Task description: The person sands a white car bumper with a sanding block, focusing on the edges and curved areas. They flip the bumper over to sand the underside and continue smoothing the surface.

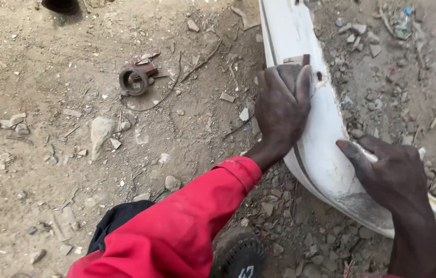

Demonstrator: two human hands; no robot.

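Observation:
A long white curved panel, scuffed and cracked, lies on the dirt and runs from the top centre to the lower right. My left hand presses a small piece of sanding paper flat against the panel near a small hole. The left sleeve is red. My right hand rests on the panel's lower curve, fingers closed over its edge, beside a grey worn patch.
The ground is dry dirt strewn with stones and rubble. A rusty metal coil part lies at upper left. A dark shoe shows at the top edge. A black tyre-like sole sits at the bottom centre.

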